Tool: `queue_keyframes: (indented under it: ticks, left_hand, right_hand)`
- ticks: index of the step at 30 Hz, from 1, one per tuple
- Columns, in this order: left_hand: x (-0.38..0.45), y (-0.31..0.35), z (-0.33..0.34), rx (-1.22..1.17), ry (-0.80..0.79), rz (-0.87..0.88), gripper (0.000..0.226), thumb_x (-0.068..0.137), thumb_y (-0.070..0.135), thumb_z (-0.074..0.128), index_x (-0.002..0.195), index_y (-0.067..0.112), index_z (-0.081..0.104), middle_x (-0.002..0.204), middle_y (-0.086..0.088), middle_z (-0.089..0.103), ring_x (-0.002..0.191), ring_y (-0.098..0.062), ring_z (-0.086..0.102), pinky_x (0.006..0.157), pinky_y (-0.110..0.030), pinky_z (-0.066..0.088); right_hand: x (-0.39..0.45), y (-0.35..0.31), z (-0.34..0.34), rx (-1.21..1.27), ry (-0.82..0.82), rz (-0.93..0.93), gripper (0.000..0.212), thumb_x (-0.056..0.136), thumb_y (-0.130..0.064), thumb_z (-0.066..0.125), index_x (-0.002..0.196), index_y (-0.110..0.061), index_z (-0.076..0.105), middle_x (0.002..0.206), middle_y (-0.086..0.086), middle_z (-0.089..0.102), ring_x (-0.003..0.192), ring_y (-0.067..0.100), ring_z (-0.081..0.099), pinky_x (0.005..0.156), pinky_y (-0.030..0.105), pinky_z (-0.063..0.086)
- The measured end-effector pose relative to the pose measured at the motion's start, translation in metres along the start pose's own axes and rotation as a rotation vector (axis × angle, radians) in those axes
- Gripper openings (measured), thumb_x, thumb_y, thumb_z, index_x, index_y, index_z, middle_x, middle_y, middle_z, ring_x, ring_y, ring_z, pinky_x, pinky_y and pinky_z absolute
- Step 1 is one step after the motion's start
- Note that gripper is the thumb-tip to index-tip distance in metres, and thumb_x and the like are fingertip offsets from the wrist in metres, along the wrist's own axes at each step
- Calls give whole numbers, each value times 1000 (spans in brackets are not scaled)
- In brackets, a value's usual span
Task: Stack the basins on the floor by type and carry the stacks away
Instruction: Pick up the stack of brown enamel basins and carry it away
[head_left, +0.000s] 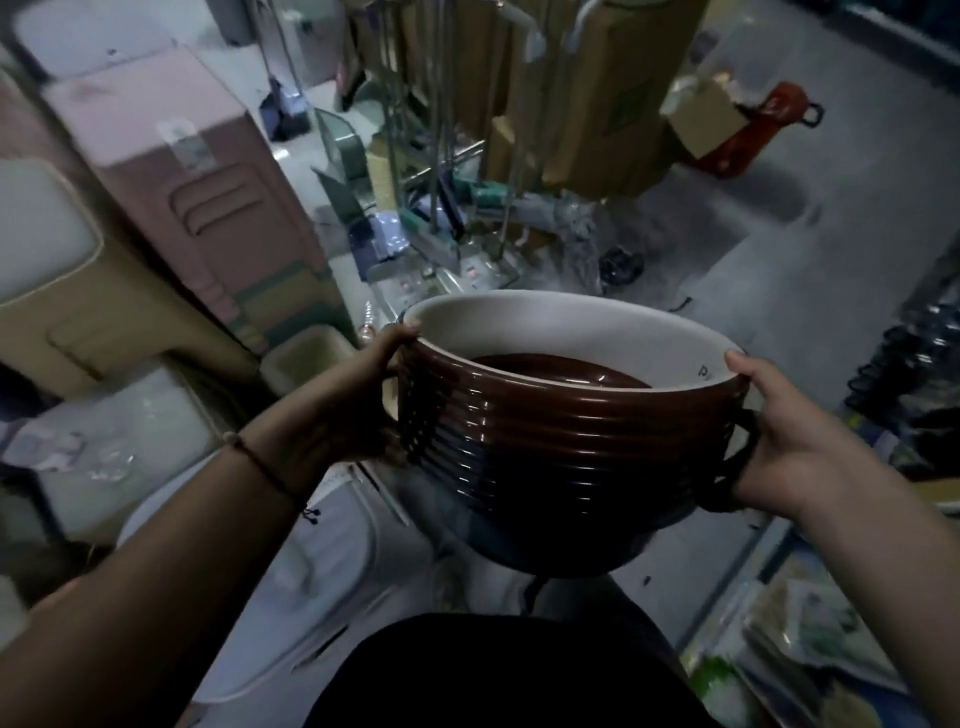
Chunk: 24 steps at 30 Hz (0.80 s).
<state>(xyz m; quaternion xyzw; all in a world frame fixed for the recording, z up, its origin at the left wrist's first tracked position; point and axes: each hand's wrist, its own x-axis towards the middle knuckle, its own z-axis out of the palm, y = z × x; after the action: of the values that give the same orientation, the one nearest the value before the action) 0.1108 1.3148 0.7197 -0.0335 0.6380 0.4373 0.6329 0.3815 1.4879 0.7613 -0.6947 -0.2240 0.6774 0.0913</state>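
Both arms reach forward: my left hand (358, 395) and right hand (795, 441) clamp the stack of brown basins (561, 436), lifted between them. Stacking looks done; carrying remains.

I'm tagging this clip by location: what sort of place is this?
Probably a housewares shop's stockroom or storage aisle. Both hands carry a nested stack of brown basins, stacked pink and beige plastic bins line the left side, and cardboard boxes crowd the grey floor.

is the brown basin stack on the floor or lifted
Lifted: the brown basin stack hangs above the floor, left hand and right hand gripping its sides.
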Motion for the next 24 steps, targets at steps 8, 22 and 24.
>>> queue_keyframes:
  ticks: [8, 22, 24]
  left_hand:
    - [44, 15, -33, -251, 111, -11, 50, 87, 65, 49, 85, 18, 64, 58, -13, 66, 61, -25, 58, 69, -32, 41]
    - [215, 21, -35, -704, 559, 46, 45, 83, 62, 56, 87, 18, 62, 86, -12, 60, 80, -28, 60, 76, -40, 51]
    - [241, 14, -37, -751, 591, 71, 41, 85, 58, 55, 86, 18, 61, 86, -10, 60, 75, -25, 59, 69, -35, 52]
  right_hand:
    - [75, -68, 85, -249, -108, 40, 49, 72, -59, 70, 104, -23, 62, 111, 18, 49, 92, 35, 49, 67, 39, 44]
    - [266, -172, 256, -585, -284, -50, 27, 82, -51, 61, 93, -26, 62, 117, 8, 56, 92, 21, 59, 66, 28, 49]
    - [297, -171, 272, -615, -298, -109, 31, 80, -51, 60, 99, -27, 64, 118, 8, 57, 96, 21, 60, 68, 28, 52]
